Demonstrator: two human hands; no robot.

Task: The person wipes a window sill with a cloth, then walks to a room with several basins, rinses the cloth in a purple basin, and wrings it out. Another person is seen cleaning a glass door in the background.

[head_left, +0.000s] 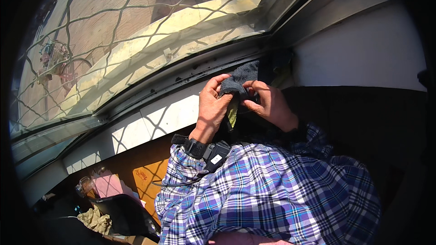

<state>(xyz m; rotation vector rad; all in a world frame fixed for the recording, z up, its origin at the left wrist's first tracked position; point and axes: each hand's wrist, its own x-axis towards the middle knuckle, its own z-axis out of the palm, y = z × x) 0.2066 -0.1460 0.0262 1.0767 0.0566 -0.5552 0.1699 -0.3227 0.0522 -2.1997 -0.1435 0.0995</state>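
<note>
A dark grey cloth [246,73] is bunched between my two hands, close to the window's lower frame and near its right corner. My left hand [211,109] grips the left side of the cloth, its fingers curled round the edge. From the right, my right hand [273,107] pinches the same cloth between thumb and fingers. Below the cloth hangs a strip of yellow-green textured material [232,112]; whether it is part of the cloth I cannot tell. Black straps circle both wrists, and a small black device [217,154] sits by the left one.
A sliding window frame [181,76] with a dirty track runs above a white tiled sill [154,117]. Wire mesh [120,16] covers the glass; a bicycle [56,63] stands outside. At lower left are an orange-brown board [152,177], pink paper [109,184] and a crumpled beige cloth [95,220].
</note>
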